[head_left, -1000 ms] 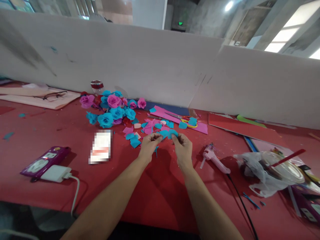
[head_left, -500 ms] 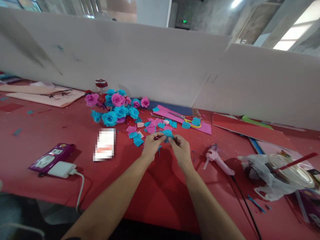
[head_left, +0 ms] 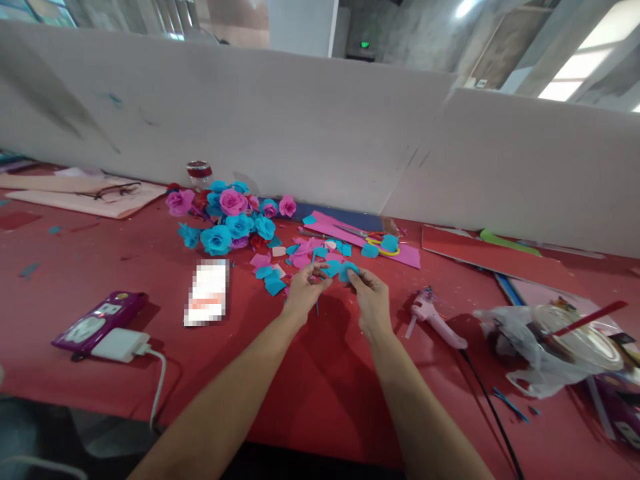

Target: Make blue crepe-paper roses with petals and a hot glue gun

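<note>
My left hand (head_left: 304, 292) is closed in a pinch at a blue paper petal (head_left: 331, 269). A thin blue strip (head_left: 317, 308) shows below its fingers; I cannot tell whether the hand holds this too. My right hand (head_left: 373, 298) pinches another blue paper petal (head_left: 348, 272) between thumb and fingers, a little to the right of the first. Both hands hover over the red table, just in front of loose pink petals (head_left: 306, 252) and blue petals (head_left: 275, 285). Farther left stands a bunch of blue, pink and red paper roses (head_left: 217, 239).
Right of my hands lies a pink glue gun (head_left: 434, 319) with a black cord. Beyond it sits a plastic bag (head_left: 537, 363) with a cup. Yellow-handled scissors (head_left: 391, 250) rest on pink paper (head_left: 410, 256). To the left are a blurred white rectangle (head_left: 206, 293) and a purple power strip (head_left: 107, 317).
My hands have drawn slightly apart. The right hand moved right with a blue petal, and two blue pieces now show separately between the hands. The camera view shifted slightly.
</note>
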The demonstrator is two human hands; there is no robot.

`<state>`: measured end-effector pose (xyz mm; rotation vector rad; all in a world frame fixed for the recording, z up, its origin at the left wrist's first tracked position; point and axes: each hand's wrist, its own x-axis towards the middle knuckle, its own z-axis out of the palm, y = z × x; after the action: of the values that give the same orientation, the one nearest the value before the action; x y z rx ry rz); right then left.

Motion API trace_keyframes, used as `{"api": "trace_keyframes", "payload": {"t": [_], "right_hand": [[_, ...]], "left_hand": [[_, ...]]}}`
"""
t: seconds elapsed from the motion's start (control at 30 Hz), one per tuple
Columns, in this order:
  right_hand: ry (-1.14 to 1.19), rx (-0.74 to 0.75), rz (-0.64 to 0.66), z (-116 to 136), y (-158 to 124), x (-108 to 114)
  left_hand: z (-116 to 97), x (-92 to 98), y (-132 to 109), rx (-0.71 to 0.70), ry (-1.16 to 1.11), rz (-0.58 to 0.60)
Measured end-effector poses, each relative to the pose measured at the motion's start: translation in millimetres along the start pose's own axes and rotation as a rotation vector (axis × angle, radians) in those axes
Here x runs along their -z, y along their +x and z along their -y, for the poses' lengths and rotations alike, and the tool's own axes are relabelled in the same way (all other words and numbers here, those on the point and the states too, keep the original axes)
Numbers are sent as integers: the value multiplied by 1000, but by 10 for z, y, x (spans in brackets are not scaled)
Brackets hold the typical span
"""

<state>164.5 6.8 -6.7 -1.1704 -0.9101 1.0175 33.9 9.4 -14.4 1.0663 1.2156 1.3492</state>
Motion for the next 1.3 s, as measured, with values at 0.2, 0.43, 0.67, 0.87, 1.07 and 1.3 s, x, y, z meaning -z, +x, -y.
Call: {"api": "trace_keyframes", "payload": {"t": [0.2, 0.43, 0.67, 0.87, 1.07, 1.3], "right_hand": [[99, -143, 90, -66, -2, -16], [55, -117, 180, -45, -18, -39], [47, -105, 169, -43, -24, -51], [-27, -46, 205, -54, -30, -48], [-83, 21, 171, -60, -42, -62], [-75, -5, 190, -85, -19, -63]], "left_hand": [[-32, -11, -27, 10, -12, 35], [28, -8, 13, 13, -97, 50], [29, 9, 31, 48, -92, 8], [22, 10, 27, 15, -106, 35], [33, 24, 37, 3, -37, -22], [56, 38, 57, 12, -52, -66]]}}
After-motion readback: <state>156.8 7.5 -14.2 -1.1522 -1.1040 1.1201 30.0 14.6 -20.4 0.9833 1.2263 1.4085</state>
